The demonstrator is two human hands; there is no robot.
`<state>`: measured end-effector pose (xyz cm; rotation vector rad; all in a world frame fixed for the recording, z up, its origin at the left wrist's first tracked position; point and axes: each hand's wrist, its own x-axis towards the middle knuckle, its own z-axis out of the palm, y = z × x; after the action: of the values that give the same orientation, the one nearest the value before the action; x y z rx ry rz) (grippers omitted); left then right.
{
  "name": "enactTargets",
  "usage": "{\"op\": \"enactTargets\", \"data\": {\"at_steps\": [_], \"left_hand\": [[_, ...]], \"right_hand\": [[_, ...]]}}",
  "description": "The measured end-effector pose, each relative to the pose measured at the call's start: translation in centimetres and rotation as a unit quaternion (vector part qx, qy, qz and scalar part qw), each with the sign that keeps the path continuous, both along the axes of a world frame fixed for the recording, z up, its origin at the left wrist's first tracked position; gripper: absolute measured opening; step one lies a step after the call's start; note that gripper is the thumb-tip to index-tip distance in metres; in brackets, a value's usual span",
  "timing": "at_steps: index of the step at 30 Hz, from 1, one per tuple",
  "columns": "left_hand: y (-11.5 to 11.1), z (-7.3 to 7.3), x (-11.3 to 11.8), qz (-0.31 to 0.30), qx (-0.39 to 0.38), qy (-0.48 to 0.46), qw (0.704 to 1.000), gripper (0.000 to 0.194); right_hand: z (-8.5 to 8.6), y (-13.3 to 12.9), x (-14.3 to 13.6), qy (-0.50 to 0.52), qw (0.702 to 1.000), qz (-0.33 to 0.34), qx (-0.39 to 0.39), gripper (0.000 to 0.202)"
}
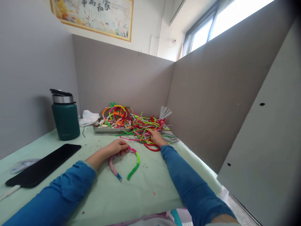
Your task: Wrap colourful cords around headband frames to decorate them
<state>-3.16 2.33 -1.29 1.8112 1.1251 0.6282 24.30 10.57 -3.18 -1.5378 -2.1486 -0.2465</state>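
My left hand (119, 147) is closed on the top of a headband (137, 157) wrapped in fuzzy pipe cleaner. The headband is pink on one side and yellow-green to green on the other, with a blue tip; both ends point toward me. Farther back, my right hand (155, 137) reaches into a tangled pile of pipe cleaners (143, 122) in red, green, yellow and purple. Its fingers seem to pinch some of them, though the tips are partly hidden. A red ring-shaped band (152, 148) lies just below that hand.
A metal tray (113, 129) holds small pieces and several colourful finished bands (115, 110). Left of it are white tissue (89, 116) and a green bottle (66, 121). A black phone (44, 164) with a cable lies at left. Grey partitions (122, 72) enclose the table.
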Motion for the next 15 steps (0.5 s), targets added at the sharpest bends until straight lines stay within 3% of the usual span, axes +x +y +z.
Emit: {"op": "enactTargets", "data": {"at_steps": [4, 9, 15], "left_hand": [[-0.2, 0.2, 0.1, 0.013, 0.001, 0.002, 1.0, 0.042], [-0.6, 0.6, 0.2, 0.012, 0.006, 0.013, 1.0, 0.042], [-0.5, 0.5, 0.1, 0.004, 0.01, 0.011, 1.0, 0.041]], "right_hand": [[0.5, -0.1, -0.7, -0.041, 0.998, 0.032, -0.031, 0.04], [1.0, -0.2, -1.4, -0.068, 0.995, 0.026, -0.066, 0.038], [1.2, 0.0, -1.9, -0.044, 0.997, 0.025, -0.05, 0.044]]}}
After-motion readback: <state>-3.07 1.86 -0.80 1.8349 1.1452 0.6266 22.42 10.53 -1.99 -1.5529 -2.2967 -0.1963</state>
